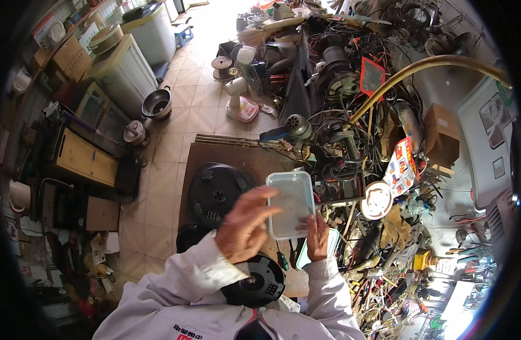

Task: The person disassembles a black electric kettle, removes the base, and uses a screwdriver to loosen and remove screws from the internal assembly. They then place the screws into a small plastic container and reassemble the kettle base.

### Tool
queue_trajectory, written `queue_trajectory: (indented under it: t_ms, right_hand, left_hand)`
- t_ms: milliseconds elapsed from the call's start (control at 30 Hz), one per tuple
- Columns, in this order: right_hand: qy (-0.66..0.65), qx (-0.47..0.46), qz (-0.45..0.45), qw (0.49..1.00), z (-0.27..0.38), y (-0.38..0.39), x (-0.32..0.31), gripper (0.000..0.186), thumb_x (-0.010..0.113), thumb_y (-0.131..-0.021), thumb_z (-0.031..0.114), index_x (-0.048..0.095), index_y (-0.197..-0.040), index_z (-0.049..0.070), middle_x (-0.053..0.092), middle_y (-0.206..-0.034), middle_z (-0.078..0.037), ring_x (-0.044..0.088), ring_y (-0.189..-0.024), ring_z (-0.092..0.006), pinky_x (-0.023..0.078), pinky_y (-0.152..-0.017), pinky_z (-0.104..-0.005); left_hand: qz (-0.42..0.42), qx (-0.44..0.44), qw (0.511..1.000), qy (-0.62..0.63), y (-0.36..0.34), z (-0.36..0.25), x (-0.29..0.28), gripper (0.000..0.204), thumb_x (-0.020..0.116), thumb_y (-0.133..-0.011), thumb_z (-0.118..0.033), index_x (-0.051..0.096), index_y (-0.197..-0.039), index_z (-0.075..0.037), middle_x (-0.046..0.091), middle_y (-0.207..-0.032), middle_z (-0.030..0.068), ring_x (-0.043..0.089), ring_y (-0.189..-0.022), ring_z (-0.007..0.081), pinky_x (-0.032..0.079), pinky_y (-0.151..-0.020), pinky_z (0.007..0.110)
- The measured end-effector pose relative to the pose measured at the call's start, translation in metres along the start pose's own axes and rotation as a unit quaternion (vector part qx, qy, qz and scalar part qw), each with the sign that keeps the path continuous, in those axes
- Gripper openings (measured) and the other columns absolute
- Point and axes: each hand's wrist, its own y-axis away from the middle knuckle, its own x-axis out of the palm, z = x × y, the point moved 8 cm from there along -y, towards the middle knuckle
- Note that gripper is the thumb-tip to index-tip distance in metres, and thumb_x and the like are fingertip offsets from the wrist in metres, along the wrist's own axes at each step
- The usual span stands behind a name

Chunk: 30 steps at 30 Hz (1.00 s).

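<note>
A translucent rectangular plastic container (290, 198) is held up in front of me, and its inside faces me. My right hand (317, 238) grips it by the lower right corner. At its left edge, my left hand (243, 226) is raised with the fingers apart, slightly blurred, and I see nothing in it. Below that hand, near my lap, is a black round appliance part (255, 280). A larger black round base (218, 194) lies on the brown board (209, 153) beyond. Near the container's bottom edge is a green-handled screwdriver (283, 260). A pale green-rimmed lid or tray (332, 245) sits partly behind my right hand.
Piled cables, motors and tools (340, 107) fill the right side, with a curved yellow hose (430, 61) above them. A white round disc (377, 200) rests at the heap's edge. On the tiled floor (170, 141) stand a pot (157, 104) and a small pink-based fan (242, 107). Cabinets line the left.
</note>
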Motion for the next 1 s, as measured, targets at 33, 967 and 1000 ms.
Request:
queue_trajectory:
  t_ms: [33, 967, 1000]
  right_hand:
    - [0.031, 0.015, -0.020, 0.999, -0.006, -0.011, -0.005, 0.068, 0.052, -0.104, 0.056, 0.062, -0.131, -0.005, 0.069, -0.092, -0.010, 0.066, -0.081, -0.0196, 0.054, -0.072, -0.0346]
    - [0.213, 0.002, -0.009, 0.977, -0.101, -0.139, 0.037, 0.055, 0.067, -0.098, 0.046, 0.068, -0.118, -0.005, 0.074, -0.099, -0.019, 0.074, -0.082, -0.0280, 0.057, -0.070, -0.0379]
    - [0.212, 0.031, 0.000, 0.977, -0.107, -0.136, 0.037, 0.053, 0.066, -0.099, 0.044, 0.067, -0.120, -0.005, 0.074, -0.096, -0.016, 0.075, -0.074, -0.0214, 0.059, -0.061, -0.0340]
  left_hand:
    - [-0.028, -0.021, 0.999, -0.026, 0.003, 0.002, -0.021, 0.052, 0.060, -0.078, 0.010, 0.063, -0.128, -0.003, 0.054, -0.145, 0.0215, 0.046, -0.141, 0.0416, 0.038, -0.117, 0.049]
    - [-0.117, -0.184, 0.938, -0.269, 0.075, 0.103, -0.064, 0.066, 0.069, -0.087, -0.019, 0.047, -0.144, 0.003, 0.036, -0.154, 0.0305, 0.038, -0.138, 0.0494, 0.032, -0.117, 0.055]
    - [-0.112, -0.185, 0.937, -0.274, 0.075, 0.103, -0.063, 0.066, 0.069, -0.087, -0.020, 0.047, -0.144, 0.003, 0.036, -0.154, 0.0305, 0.039, -0.138, 0.0492, 0.032, -0.117, 0.055]
